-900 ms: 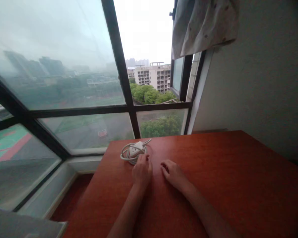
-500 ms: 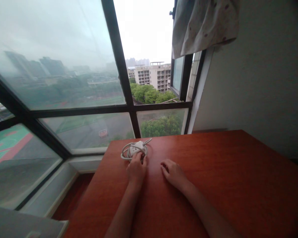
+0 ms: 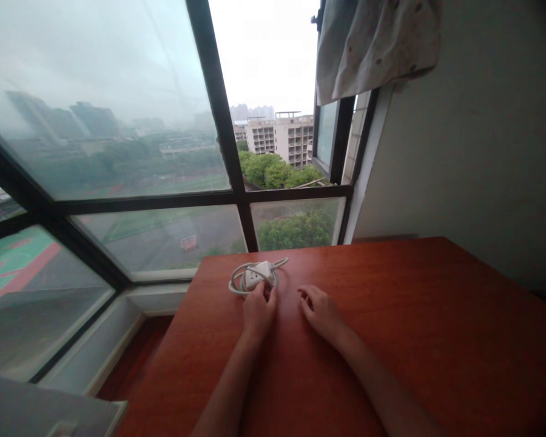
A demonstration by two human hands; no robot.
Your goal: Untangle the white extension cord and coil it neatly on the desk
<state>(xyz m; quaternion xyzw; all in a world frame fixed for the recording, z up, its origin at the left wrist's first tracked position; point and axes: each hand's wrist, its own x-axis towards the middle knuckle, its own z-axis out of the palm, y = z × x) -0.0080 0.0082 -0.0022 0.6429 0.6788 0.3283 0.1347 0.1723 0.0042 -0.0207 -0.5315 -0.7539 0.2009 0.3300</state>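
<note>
Two bare hands on my head-camera feed. Left hand (image 3: 258, 312): fingertips at the near side of the white socket block (image 3: 256, 274) and its coiled cord (image 3: 280, 263), just beyond them; pinching or merely touching, I cannot tell. Right hand (image 3: 321, 311): near its right, loosely curled, thumb and finger parted, over the table (image 3: 437, 328).

Overcast daylight enters through the window (image 3: 141, 127) beyond the far edge of the desk (image 3: 414, 315), burning the open-pane sky (image 3: 264, 54) white. The desk dims toward its right edge.
</note>
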